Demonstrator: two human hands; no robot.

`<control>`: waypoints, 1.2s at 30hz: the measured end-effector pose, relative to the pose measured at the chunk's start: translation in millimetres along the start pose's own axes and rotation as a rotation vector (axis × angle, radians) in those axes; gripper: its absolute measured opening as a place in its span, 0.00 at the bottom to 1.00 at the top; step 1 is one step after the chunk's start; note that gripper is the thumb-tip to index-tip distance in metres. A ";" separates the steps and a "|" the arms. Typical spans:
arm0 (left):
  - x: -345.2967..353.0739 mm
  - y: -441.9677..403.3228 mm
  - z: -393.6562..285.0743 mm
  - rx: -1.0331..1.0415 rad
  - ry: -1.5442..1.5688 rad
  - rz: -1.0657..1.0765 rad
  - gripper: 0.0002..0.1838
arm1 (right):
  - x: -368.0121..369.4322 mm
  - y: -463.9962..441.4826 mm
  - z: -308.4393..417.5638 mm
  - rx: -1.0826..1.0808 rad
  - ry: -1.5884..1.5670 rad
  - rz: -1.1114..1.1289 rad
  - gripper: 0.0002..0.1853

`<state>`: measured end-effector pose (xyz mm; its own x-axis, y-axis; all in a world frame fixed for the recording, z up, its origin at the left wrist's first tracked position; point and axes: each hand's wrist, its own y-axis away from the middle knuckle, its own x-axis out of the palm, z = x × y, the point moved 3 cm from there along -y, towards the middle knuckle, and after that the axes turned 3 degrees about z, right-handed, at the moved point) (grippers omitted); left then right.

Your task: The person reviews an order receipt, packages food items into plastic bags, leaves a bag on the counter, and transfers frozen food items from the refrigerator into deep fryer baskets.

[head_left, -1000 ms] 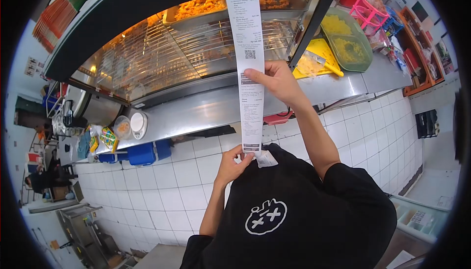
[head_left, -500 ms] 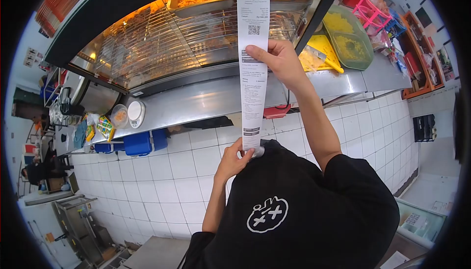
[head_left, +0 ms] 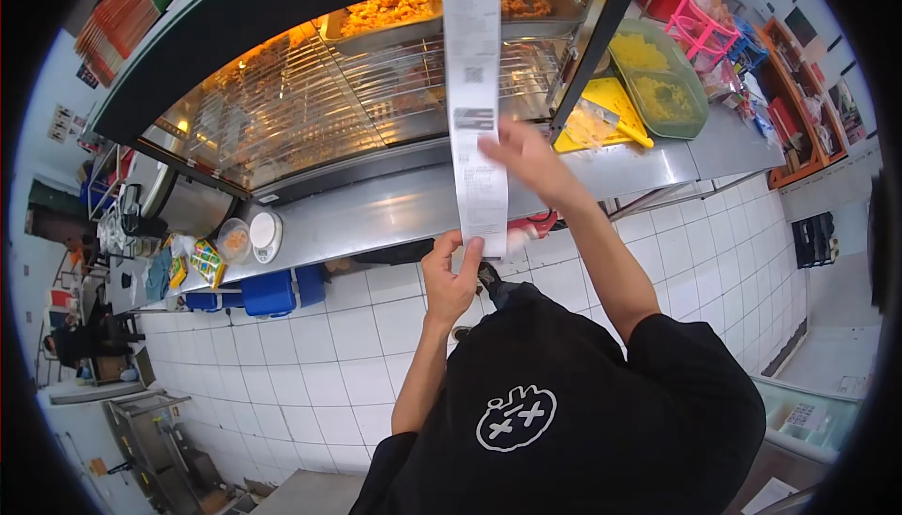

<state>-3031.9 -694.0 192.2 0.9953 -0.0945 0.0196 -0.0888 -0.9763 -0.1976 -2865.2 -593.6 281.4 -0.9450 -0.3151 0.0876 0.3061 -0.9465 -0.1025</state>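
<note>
A steel worktop crosses the view above a white-tiled floor. The left hand pinches the lower part of a long printed receipt between thumb and fingers; the strip runs up out of view. The right hand, blurred, is at its right edge, thumb in front of the paper; whether it grips, I cannot tell. Beyond both stands a lit display case with orange food in a metal tray. Right of the right hand, a yellow-handled knife lies on a yellow board beside a green container. Well left of the left hand sits a white scale.
</note>
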 end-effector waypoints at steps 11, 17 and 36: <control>-10.1 -4.2 -16.9 -0.069 -0.295 -0.030 0.08 | 46.5 51.1 -44.1 0.200 0.054 -0.046 0.11; 2.1 -4.6 -9.4 0.152 -0.213 -0.141 0.08 | 40.5 51.0 -57.9 0.231 0.091 -0.052 0.10; 11.9 0.5 6.4 0.155 -0.393 -0.227 0.08 | 42.0 52.4 -73.9 0.225 0.010 -0.232 0.09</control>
<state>-3019.8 -694.3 186.0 0.9306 0.2276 -0.2867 0.1096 -0.9205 -0.3752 -2897.4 -651.2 206.5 -0.9933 -0.0890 0.0731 0.0986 -0.9851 0.1410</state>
